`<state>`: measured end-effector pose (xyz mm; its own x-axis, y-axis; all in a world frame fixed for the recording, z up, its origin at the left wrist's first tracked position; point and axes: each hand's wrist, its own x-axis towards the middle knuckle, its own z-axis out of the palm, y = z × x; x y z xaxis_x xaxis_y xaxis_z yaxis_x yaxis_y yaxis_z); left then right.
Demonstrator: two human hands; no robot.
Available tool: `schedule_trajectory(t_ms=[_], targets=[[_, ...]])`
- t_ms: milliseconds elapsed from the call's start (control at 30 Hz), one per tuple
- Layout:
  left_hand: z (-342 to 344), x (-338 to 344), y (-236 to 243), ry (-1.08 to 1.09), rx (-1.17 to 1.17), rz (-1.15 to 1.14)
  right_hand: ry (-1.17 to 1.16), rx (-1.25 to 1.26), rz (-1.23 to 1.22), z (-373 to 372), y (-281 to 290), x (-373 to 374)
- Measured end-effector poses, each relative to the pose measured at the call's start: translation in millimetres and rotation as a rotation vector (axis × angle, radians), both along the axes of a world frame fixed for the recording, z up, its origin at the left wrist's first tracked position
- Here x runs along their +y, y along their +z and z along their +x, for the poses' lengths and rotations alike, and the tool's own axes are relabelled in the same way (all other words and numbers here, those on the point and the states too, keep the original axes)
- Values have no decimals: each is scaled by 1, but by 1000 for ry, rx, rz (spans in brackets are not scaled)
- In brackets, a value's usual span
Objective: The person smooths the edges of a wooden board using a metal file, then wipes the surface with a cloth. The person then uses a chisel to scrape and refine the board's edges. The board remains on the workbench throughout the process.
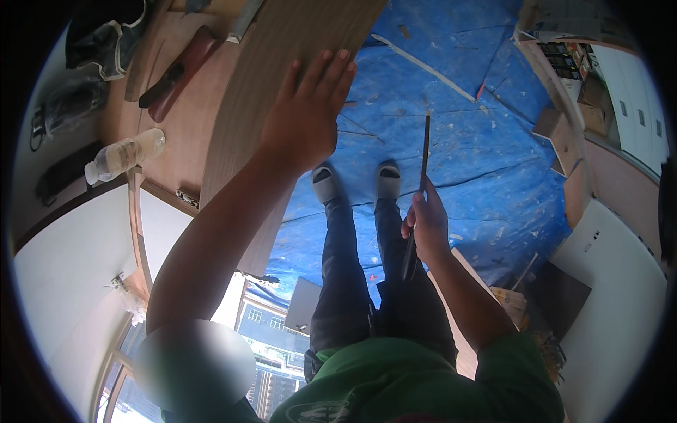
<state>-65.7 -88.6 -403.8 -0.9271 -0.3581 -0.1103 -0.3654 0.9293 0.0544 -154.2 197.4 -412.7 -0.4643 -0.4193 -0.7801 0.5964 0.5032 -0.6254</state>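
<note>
My left hand (308, 113) lies flat on a long brown wood-grain board (243, 134), fingers stretched toward its far right edge. The board rests lengthwise along the workbench (180, 137). Over the floor on the right, my right hand (427, 218) is closed round the black handle of a long, thin, dark file (426, 151). Its narrow blade points away from me, apart from the board. Seen edge-on, the blade shows little of its surface.
A dark red and black tool (180, 77) and a plastic bottle (127, 155) lie on the bench. A blue sheet (486, 176) covers the floor, with a pale strip (427, 67) and scraps on it. Wooden pieces (560, 141) and a white panel (610, 271) stand at the right.
</note>
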Motion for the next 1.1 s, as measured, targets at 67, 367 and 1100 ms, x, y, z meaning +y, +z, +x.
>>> schedule_trajectory(t_ms=[67, 367, 1100], targets=[[16, 14, 2, 26, -14, 28, -18, 1, -33, -4, -2, -1], [102, 73, 13, 142, -109, 104, 250, 302, -52, -34, 1, -36], [166, 71, 9, 445, 118, 80, 768, 903, -467, 56, -16, -51]])
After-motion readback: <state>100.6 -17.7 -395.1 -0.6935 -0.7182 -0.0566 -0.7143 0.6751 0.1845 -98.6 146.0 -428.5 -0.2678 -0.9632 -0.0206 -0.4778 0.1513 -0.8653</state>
